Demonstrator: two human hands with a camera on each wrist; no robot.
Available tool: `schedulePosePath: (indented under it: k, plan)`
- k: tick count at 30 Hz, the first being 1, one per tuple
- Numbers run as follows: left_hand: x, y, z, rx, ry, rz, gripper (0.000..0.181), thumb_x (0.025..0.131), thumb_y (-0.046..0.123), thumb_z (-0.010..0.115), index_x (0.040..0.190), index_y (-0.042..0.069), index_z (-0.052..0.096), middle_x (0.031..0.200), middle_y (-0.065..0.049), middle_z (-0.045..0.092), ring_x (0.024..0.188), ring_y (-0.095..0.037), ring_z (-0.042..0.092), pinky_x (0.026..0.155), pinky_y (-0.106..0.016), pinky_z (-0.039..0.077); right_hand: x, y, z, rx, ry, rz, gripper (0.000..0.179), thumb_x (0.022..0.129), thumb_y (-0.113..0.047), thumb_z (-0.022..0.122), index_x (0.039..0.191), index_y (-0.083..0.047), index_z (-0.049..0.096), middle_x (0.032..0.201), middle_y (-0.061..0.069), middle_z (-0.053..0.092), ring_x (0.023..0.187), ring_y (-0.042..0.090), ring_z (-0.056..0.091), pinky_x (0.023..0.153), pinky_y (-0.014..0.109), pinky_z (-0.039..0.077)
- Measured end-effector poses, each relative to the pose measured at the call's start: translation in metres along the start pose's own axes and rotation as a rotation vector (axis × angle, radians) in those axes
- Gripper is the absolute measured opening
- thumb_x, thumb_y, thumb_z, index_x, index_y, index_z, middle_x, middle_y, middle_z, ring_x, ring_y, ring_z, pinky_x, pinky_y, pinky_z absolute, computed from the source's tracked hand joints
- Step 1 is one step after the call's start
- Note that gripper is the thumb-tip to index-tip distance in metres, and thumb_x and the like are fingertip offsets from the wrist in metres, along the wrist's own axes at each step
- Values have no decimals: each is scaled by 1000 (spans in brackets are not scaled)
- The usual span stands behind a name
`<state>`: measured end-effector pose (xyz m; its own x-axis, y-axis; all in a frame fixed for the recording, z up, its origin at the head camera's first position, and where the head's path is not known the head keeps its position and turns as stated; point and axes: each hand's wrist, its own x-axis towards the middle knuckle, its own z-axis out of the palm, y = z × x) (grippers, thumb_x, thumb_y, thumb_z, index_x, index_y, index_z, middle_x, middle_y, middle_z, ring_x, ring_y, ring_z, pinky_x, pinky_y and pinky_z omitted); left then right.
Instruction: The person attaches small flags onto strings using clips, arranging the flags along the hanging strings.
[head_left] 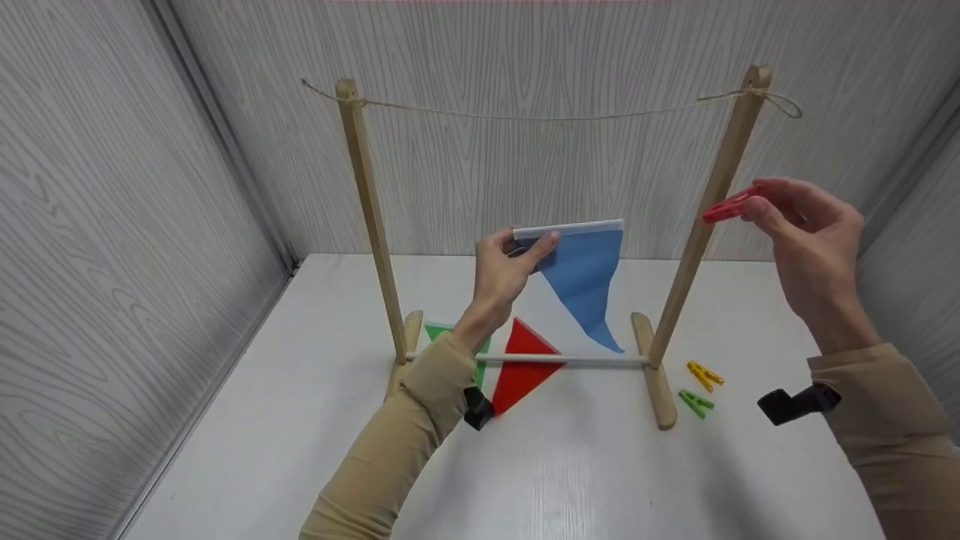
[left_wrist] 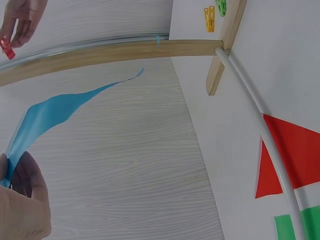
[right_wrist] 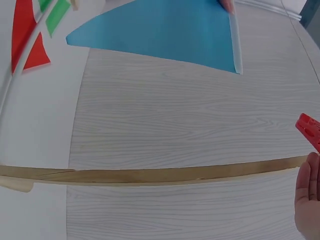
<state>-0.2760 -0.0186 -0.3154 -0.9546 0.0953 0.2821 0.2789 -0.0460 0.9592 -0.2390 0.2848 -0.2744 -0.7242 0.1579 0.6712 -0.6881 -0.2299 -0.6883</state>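
A blue triangular pennant (head_left: 589, 270) with a white top edge hangs from my left hand (head_left: 504, 274), which pinches its upper left corner between thumb and fingers. Its tip dangles downward, slightly curled. Off to the right, my right hand (head_left: 817, 247) pinches a red clothespin (head_left: 731, 205) in front of the right post; the right wrist view has the same red clothespin (right_wrist: 309, 131) at its right edge. Above both hands a thin string (head_left: 525, 118) runs between two wooden posts, tied near their tops, sagging a little, with nothing hung on it.
A red pennant (head_left: 519, 386) and a green pennant (head_left: 484, 371), partly hidden by my left arm, lie under the stand's white crossbar (head_left: 600, 360). Yellow (head_left: 705, 375) and green (head_left: 696, 403) clothespins lie beside the right foot (head_left: 660, 397). The right post (head_left: 712, 202) rises between my hands.
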Motion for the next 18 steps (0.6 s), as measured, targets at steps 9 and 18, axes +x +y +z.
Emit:
schedulePosePath:
  k: [9, 18]
  plan:
    - [9, 12, 7, -55, -23, 52, 28, 97, 12, 67, 118, -6, 68, 113, -24, 70, 99, -24, 72, 92, -34, 60, 19, -15, 14, 92, -30, -18, 29, 85, 24, 59, 114, 22, 60, 101, 18, 70, 91, 23, 67, 88, 23, 59]
    - [15, 23, 14, -38, -44, 76, 29, 100, 13, 63, 123, -5, 66, 119, -24, 67, 110, -30, 71, 95, -34, 59, 36, -30, 27, 20, -40, -69, 30, 85, 19, 65, 114, 19, 63, 100, 18, 72, 84, 23, 67, 79, 24, 58]
